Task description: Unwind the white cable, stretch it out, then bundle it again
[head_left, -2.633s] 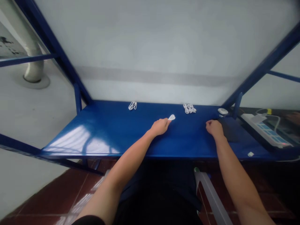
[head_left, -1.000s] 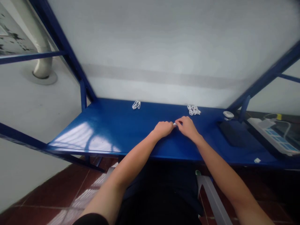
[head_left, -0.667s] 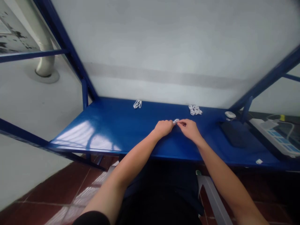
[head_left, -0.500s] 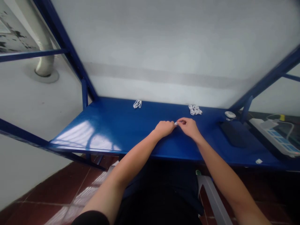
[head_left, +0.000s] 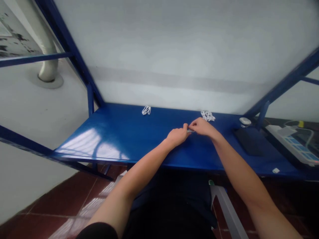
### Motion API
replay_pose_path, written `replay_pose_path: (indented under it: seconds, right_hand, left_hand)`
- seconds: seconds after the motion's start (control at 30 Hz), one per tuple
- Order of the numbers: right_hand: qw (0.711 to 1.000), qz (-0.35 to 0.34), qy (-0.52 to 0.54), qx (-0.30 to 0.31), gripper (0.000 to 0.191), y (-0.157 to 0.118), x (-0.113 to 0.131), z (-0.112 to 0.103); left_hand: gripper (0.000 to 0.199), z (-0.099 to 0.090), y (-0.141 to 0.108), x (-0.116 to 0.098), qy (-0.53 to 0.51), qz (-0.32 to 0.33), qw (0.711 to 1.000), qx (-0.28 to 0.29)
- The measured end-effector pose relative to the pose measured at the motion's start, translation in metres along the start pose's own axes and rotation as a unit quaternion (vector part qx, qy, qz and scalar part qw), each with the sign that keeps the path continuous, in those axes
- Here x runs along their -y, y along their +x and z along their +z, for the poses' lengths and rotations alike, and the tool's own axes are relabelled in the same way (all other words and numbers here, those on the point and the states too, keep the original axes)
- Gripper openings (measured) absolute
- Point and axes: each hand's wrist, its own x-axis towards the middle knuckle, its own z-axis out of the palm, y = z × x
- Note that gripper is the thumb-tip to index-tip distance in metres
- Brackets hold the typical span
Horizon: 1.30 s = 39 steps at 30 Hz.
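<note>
Over the middle of the blue table (head_left: 129, 132), my left hand (head_left: 177, 135) is closed round a small white cable bundle (head_left: 190, 130), of which only a short piece shows between my hands. My right hand (head_left: 202, 126) touches the same bundle from the right, its thumb and fingertips pinched together at the upper end. Behind my right hand, near the wall, several coiled white cables (head_left: 207, 116) lie side by side. One more coiled white cable (head_left: 146, 110) rests alone further left at the table's back edge.
To the right lie a dark flat pad (head_left: 248, 142), a round white object (head_left: 245, 121) and a small white piece (head_left: 275, 170) near the front edge. A white and blue case (head_left: 296, 146) stands beyond them. Blue frame posts (head_left: 90, 99) rise at both ends.
My right hand has risen slightly and turned over the bundle, its wrist now higher. My left hand has shifted a little to the right, thumb raised. More white cable shows between them.
</note>
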Motion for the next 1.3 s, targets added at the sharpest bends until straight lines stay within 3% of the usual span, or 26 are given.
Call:
replay_pose_path:
  seconds: [0.17,0.37,0.47,0.6,0.77,0.9,1.17,1.3]
  right_hand:
    - [0.997,-0.045,-0.028,0.058,0.022,0.005,0.001,-0.001]
    - [0.995,-0.101,0.003,-0.008,0.020,0.002,0.000,0.004]
    - [0.989,-0.140,-0.002,-0.053,0.021,-0.005,-0.001,0.008]
    - [0.976,-0.205,-0.027,-0.072,0.027,-0.014,-0.007,0.013]
    - [0.957,-0.282,-0.061,-0.039,0.049,-0.019,-0.022,0.016]
    - [0.926,-0.353,-0.086,-0.097,0.047,-0.015,-0.035,0.025]
    - [0.872,-0.417,-0.076,-0.244,0.029,-0.016,-0.045,0.044]
    - [0.863,-0.411,-0.071,-0.286,0.024,-0.017,-0.046,0.049]
  left_hand:
    - [0.038,0.003,0.001,0.009,-0.058,0.024,0.998,0.005]
    - [0.042,-0.001,0.009,0.020,-0.226,0.060,0.972,0.001]
    - [0.042,-0.001,0.012,0.022,-0.348,0.050,0.936,0.005]
    - [0.041,-0.001,0.012,0.022,-0.480,-0.017,0.876,0.043]
    - [0.043,-0.008,0.007,0.021,-0.601,-0.071,0.788,0.113]
    - [0.036,-0.012,0.006,0.021,-0.657,-0.077,0.735,0.149]
    - [0.045,-0.012,0.005,0.018,-0.670,-0.066,0.723,0.155]
    - [0.043,-0.011,0.004,0.017,-0.679,-0.065,0.713,0.163]
